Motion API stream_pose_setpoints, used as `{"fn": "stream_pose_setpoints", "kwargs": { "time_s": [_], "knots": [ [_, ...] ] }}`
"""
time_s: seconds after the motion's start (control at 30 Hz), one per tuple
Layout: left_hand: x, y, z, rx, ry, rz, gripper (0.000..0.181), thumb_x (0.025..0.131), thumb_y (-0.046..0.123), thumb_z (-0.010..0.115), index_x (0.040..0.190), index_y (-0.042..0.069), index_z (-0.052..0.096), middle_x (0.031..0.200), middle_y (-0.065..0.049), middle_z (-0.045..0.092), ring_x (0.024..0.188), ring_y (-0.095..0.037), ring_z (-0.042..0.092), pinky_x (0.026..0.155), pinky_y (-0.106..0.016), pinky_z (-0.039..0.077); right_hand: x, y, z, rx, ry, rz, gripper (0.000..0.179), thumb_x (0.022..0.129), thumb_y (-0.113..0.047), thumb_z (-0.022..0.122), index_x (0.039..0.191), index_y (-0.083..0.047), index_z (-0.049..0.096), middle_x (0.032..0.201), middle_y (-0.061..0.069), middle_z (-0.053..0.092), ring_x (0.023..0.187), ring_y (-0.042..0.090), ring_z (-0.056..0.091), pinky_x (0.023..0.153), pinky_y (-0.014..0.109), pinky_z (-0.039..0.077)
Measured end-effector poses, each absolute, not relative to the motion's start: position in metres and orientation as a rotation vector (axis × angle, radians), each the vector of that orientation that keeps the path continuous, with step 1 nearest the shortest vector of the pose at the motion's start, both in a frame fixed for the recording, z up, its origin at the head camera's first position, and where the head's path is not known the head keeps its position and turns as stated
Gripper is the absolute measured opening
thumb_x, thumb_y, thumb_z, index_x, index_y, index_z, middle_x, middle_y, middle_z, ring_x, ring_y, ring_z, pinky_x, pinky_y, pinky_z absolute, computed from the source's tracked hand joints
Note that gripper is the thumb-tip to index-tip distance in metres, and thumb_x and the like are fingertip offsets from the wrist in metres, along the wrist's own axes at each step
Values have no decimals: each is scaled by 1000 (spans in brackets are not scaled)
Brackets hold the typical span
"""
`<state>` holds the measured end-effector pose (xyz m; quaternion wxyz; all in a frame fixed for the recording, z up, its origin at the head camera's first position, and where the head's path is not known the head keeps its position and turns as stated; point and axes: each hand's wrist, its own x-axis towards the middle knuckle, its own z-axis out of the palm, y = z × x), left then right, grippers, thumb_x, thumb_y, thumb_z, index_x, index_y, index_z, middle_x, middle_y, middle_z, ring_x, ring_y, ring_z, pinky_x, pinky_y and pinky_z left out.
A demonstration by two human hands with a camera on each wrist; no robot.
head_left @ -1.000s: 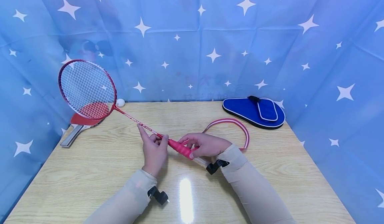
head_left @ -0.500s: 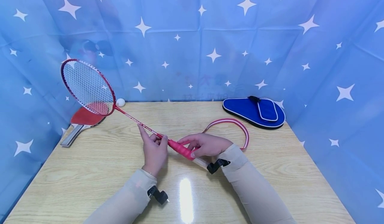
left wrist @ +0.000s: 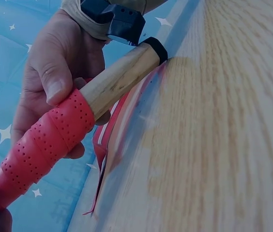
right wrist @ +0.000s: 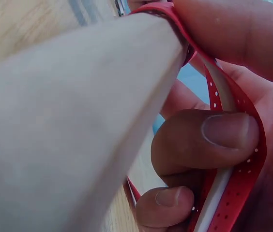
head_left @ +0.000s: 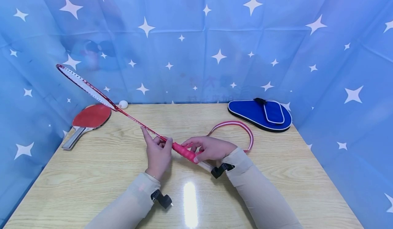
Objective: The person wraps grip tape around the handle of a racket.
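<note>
- Tabletop (head_left: 92, 191): I see the racket (head_left: 135, 120) slanting above it, head up toward the left, handle low toward the right. If the handle dips, I think its black end cap could knock the surface and jolt the winding.
- Racket: the left hand (head_left: 158, 155) grips it near the top of the handle. That hold looks light to me for such a long lever, so the frame, edge-on to the head view, could roll and skew the tape.
- Loose loop of tape (head_left: 252, 138): it arcs behind the right hand. A twist or snag there could turn the wrong face inward.
- Paddle (head_left: 92, 116): it lies below the racket's head; a sudden drop could strike it.
- Right hand (head_left: 213, 148): its fingers curl round the grip tape (head_left: 185, 152), thumb at the winding's lower edge. If that pinch slackens, I expect the turns to loosen.
- Bare wooden handle (left wrist: 124, 79): uneven tension or angle could leave gaps or ridges along it.
</note>
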<state>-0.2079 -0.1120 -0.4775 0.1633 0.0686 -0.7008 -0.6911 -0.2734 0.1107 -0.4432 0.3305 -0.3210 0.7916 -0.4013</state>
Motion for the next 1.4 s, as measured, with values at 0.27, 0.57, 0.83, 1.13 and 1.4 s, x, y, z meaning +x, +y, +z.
{"fn": "stream_pose_setpoints", "kwargs": {
  "time_s": [0.27,0.57,0.83,1.13,1.4],
  "knots": [
    [-207,-112,-476,198,-2001,-1989,116,101,6,65,164,39,-26,105,-29,67,80,-23,64,72,-22,56,-275,111,-442,-843,2010,-1068,62,90,-11,81,147,-25,62,116,2,73,104,25,66,88,38,53],
    [-207,-111,-474,218,-2002,-1987,114,101,4,64,165,37,-25,106,-32,67,78,-25,61,70,-22,55,-275,111,-441,-842,1950,-1094,65,90,-6,77,151,-20,60,115,3,76,107,23,69,88,34,54],
    [-206,-112,-475,214,-2026,-1965,116,101,11,68,164,38,-27,100,-22,69,79,-25,60,69,-22,53,-275,111,-439,-838,2045,-1061,63,87,-9,83,143,-31,64,118,0,70,112,24,63,91,40,54],
    [-207,-112,-476,205,-2011,-1970,117,100,8,68,164,36,-26,101,-24,69,77,-22,62,69,-22,55,-275,112,-443,-870,2087,-1031,62,87,-16,86,143,-31,62,118,0,67,112,22,61,93,41,54],
    [-208,-111,-476,218,-1986,-2001,115,102,4,63,163,39,-27,103,-27,65,86,-25,64,77,-21,57,-277,112,-446,-877,2064,-1047,62,88,-15,84,145,-21,61,115,2,69,108,23,63,93,38,54]
  ]
}}
